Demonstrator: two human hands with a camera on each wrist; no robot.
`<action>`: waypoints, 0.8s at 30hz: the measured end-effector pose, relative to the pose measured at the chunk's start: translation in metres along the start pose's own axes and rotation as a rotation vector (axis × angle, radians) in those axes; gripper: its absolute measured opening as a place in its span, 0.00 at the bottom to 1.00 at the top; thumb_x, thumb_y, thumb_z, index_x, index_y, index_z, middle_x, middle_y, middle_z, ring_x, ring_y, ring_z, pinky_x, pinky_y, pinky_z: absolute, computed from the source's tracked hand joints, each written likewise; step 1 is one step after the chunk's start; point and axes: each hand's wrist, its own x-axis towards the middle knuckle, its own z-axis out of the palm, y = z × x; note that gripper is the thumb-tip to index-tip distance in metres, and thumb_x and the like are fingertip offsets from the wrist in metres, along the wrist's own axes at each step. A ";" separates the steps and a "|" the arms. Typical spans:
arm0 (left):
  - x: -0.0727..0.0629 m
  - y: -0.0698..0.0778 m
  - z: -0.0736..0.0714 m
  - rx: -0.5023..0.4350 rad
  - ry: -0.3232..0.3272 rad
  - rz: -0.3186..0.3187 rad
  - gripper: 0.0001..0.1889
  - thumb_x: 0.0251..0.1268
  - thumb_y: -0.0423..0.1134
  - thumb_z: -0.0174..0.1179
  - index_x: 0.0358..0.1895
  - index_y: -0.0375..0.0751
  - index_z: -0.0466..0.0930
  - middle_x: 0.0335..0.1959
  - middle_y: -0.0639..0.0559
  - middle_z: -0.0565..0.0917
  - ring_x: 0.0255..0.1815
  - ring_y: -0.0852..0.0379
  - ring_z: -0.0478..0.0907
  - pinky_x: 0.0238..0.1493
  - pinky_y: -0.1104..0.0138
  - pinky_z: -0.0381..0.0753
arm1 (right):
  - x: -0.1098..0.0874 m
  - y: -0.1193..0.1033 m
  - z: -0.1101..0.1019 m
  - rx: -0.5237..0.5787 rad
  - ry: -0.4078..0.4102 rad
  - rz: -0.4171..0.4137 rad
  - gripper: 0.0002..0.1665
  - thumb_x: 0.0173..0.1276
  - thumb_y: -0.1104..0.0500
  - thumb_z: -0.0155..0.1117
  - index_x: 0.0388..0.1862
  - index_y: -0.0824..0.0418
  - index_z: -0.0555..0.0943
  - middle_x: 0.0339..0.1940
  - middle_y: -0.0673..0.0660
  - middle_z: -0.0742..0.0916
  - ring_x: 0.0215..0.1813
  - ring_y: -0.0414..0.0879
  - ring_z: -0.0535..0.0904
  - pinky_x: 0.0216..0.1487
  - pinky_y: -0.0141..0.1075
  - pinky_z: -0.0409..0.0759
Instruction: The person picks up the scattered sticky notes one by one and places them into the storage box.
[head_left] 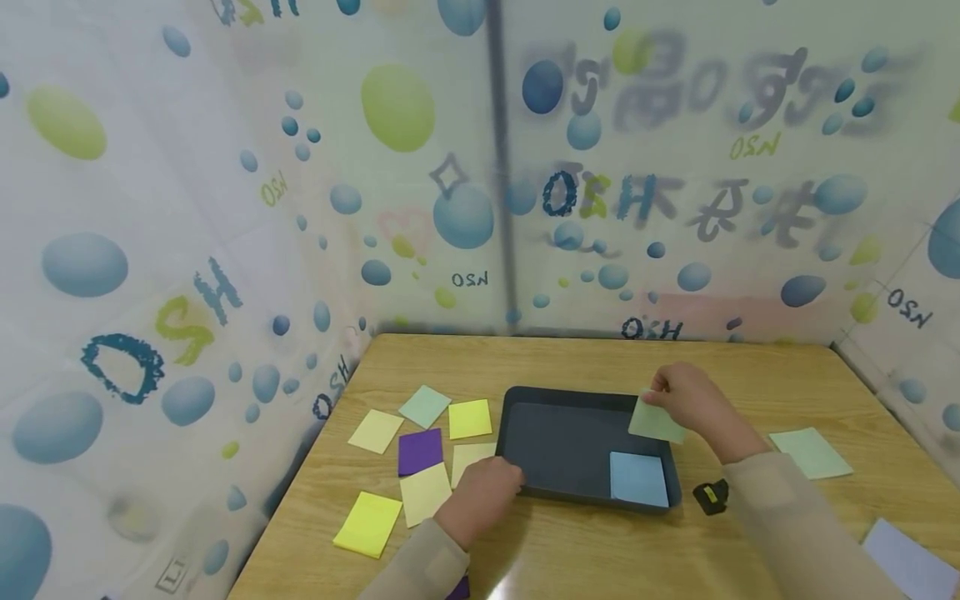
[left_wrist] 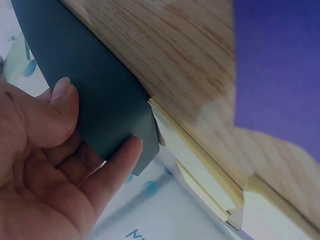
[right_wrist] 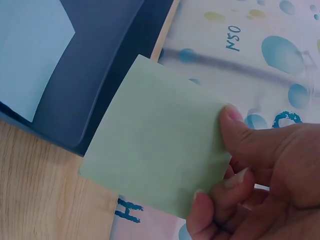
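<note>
Head view forward and down, wrist views close, tray (head_left: 558, 446) in all.

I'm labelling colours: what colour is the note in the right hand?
The note is pale green, clearest in the right wrist view.

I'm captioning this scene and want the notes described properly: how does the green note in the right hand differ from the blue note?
Colour: the green note is pale green, the blue note light blue.
Place: the green note is at the tray's far right corner, the blue note in its near right corner.
Hold: the right hand pinches the green note; no hand touches the blue note.
Both look square and plain.
</note>
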 end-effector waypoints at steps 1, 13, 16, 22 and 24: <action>0.000 0.000 0.000 -0.001 -0.006 -0.004 0.08 0.65 0.34 0.66 0.28 0.51 0.88 0.24 0.57 0.86 0.26 0.62 0.82 0.24 0.68 0.81 | 0.001 -0.001 0.000 -0.003 -0.002 -0.006 0.12 0.72 0.58 0.65 0.33 0.66 0.78 0.29 0.57 0.79 0.32 0.49 0.73 0.30 0.37 0.70; 0.001 0.001 0.000 -0.001 -0.022 -0.021 0.07 0.65 0.36 0.66 0.29 0.51 0.89 0.25 0.56 0.86 0.27 0.62 0.82 0.25 0.67 0.82 | 0.013 -0.005 0.008 0.015 -0.084 0.014 0.12 0.72 0.58 0.65 0.32 0.65 0.79 0.29 0.56 0.78 0.33 0.49 0.72 0.32 0.37 0.70; 0.001 0.001 0.000 -0.005 -0.022 -0.026 0.08 0.65 0.35 0.66 0.29 0.51 0.89 0.25 0.56 0.86 0.27 0.62 0.82 0.24 0.67 0.82 | 0.019 -0.005 0.011 0.024 -0.098 0.009 0.12 0.72 0.58 0.65 0.32 0.65 0.78 0.28 0.55 0.78 0.32 0.48 0.72 0.31 0.37 0.70; 0.001 0.001 0.001 -0.008 -0.020 -0.025 0.08 0.66 0.35 0.66 0.28 0.51 0.88 0.24 0.57 0.85 0.25 0.62 0.81 0.23 0.68 0.81 | 0.026 -0.003 0.016 0.024 -0.129 0.011 0.12 0.71 0.58 0.67 0.30 0.64 0.78 0.26 0.54 0.77 0.31 0.48 0.71 0.31 0.37 0.69; 0.001 0.001 0.002 -0.009 -0.022 -0.027 0.08 0.66 0.35 0.65 0.28 0.51 0.89 0.24 0.57 0.86 0.25 0.62 0.81 0.22 0.68 0.80 | 0.027 -0.003 0.017 0.018 -0.141 0.017 0.13 0.70 0.58 0.67 0.29 0.64 0.78 0.26 0.54 0.77 0.31 0.48 0.71 0.31 0.37 0.69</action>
